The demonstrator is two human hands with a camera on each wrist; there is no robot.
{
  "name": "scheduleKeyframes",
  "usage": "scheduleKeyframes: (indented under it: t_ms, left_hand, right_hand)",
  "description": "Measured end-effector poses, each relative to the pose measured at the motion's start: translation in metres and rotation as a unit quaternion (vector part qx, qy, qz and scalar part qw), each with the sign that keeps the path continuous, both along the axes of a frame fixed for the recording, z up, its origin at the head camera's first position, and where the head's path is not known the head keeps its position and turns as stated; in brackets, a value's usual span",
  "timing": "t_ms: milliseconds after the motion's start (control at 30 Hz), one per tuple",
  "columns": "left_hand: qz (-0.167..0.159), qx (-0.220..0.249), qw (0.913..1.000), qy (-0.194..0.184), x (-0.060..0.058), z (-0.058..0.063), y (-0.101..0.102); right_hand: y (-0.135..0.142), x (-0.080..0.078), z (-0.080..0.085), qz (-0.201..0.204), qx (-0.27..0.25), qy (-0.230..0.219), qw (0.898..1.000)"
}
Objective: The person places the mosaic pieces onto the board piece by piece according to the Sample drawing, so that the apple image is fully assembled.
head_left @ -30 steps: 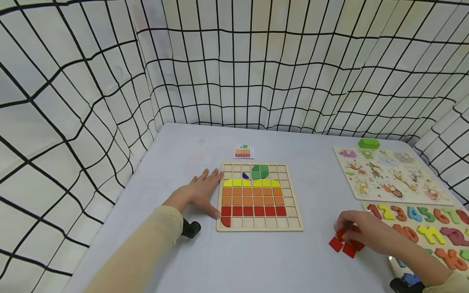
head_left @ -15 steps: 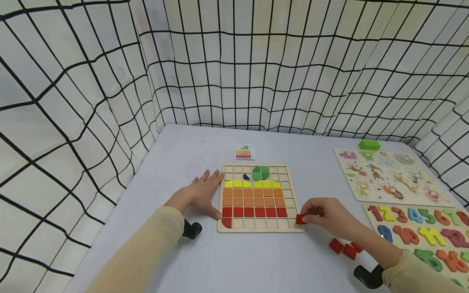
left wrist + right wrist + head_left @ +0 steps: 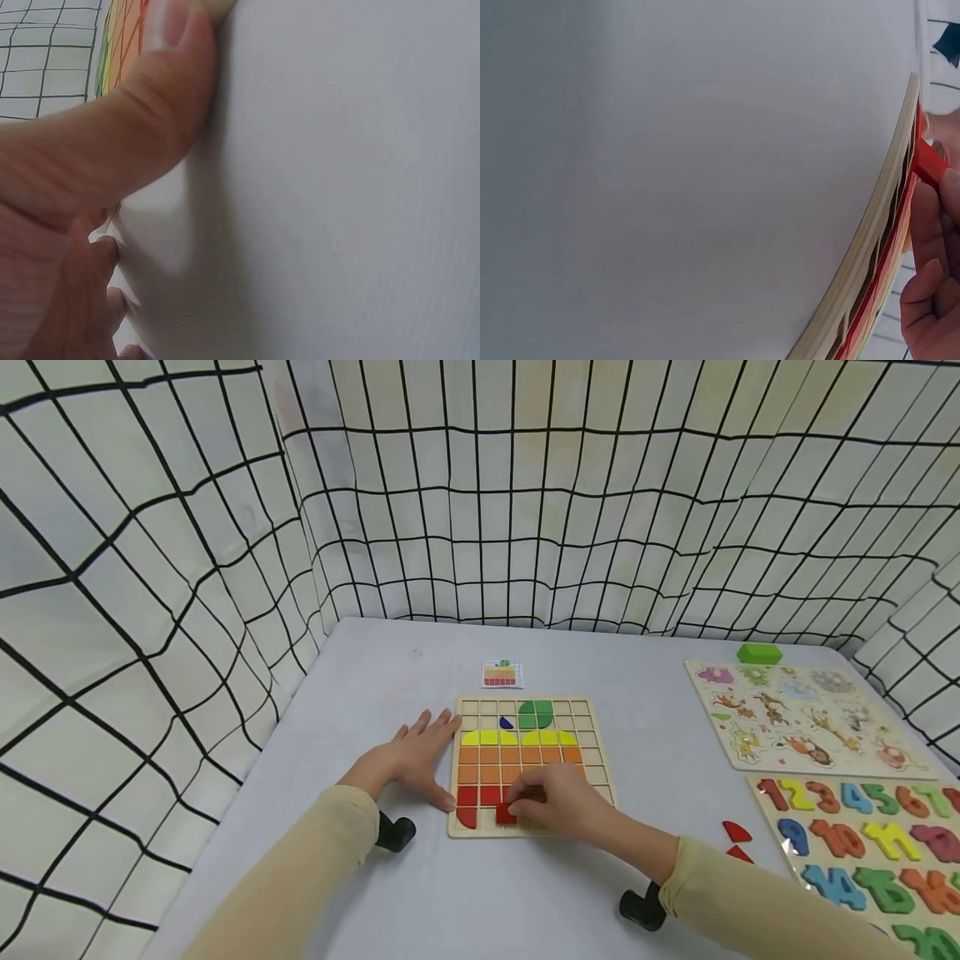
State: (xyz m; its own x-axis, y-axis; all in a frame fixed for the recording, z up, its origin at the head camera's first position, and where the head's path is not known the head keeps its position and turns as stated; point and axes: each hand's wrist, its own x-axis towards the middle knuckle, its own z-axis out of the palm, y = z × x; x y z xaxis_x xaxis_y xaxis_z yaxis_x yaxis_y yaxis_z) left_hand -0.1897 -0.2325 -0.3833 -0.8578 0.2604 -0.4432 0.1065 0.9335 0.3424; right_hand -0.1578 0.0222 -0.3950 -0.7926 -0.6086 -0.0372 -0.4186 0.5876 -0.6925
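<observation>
My right hand (image 3: pixel 558 797) pinches a red square tile (image 3: pixel 506 814) over the bottom row of a wooden grid board (image 3: pixel 602 773). In the right wrist view, the red tile (image 3: pixel 931 163) is held tilted at the fingertips, above the board's edge. On the board are green, blue, yellow, orange and red tiles; my right hand hides part of the red rows. A red quarter-round tile (image 3: pixel 467 817) lies in its bottom left corner. My left hand (image 3: pixel 411 760) lies with fingers spread at the board's left side, thumb touching its edge.
Beyond the board lies a small picture card (image 3: pixel 502 673). Loose red tiles (image 3: pixel 737 832) lie beside my right forearm. To the right are an animal puzzle (image 3: pixel 795 714), a number puzzle (image 3: pixel 862 835) and a green block (image 3: pixel 760 653). Black netting surrounds the table.
My right hand picked up a red square tile from the loose tiles at the right and carried it left to the board's bottom row. My left hand stayed beside the board.
</observation>
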Motion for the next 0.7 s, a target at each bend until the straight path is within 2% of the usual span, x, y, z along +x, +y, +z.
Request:
scheduleKeyframes:
  t_ms: [267, 700]
  left_hand:
    - [0.004, -0.002, 1.0, 0.001, 0.001, 0.0, 0.0]
    - [-0.003, -0.002, 1.0, 0.002, -0.001, -0.002, -0.002]
  right_hand:
    - [-0.019, 0.006, 0.002, 0.017, -0.012, 0.0, 1.0]
    - [-0.03, 0.011, -0.001, 0.003, 0.055, 0.062, 0.997]
